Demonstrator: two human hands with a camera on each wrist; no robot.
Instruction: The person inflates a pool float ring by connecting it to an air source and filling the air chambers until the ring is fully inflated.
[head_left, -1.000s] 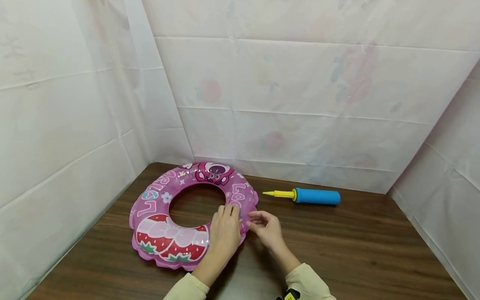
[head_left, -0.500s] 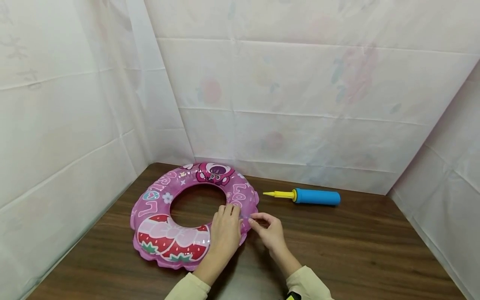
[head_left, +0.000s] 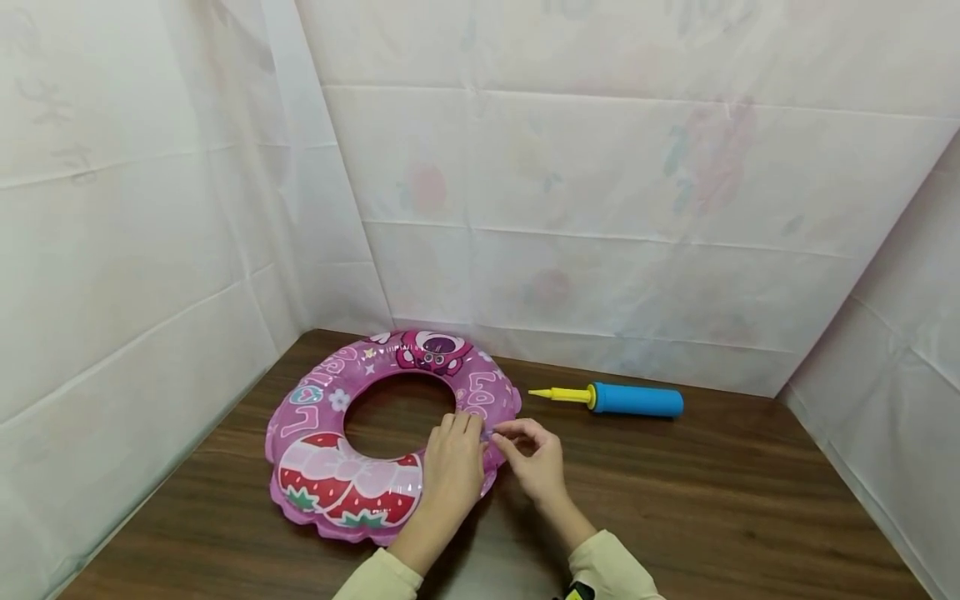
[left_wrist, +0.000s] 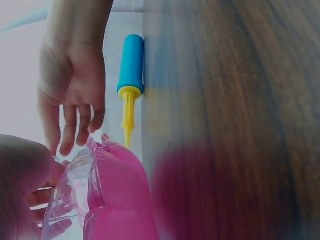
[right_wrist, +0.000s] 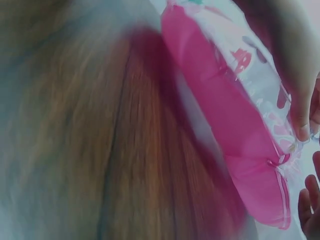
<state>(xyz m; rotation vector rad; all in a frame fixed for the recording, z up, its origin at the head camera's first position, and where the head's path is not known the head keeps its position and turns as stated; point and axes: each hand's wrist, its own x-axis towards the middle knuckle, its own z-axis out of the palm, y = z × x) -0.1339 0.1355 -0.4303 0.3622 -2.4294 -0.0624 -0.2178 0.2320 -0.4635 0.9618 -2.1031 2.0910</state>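
Observation:
A pink inflated swim ring (head_left: 311, 375) with strawberry and bear prints lies on the table, its near right side under my left hand (head_left: 453, 462). That hand holds the ring there, fingers bent over its top toward the hole. From the right, my right hand (head_left: 536, 462) pinches a small clear valve (head_left: 487, 435) on the ring between thumb and forefinger. The fingertips of both hands nearly meet there. In the left wrist view the ring's clear top and pink underside (left_wrist: 122, 190) show beside the left thumb. The valve's details are too small to make out.
A blue hand pump (head_left: 637, 400) with a yellow nozzle (head_left: 558, 393) lies right of the ring, nozzle toward it. The dark wooden table (head_left: 712, 500) is enclosed by pale printed cloth (head_left: 600, 167) at the back and both sides.
My right fingertips have moved slightly left and closer to the left hand, at the valve. The left hand stays on the ring. The view has tipped up slightly.

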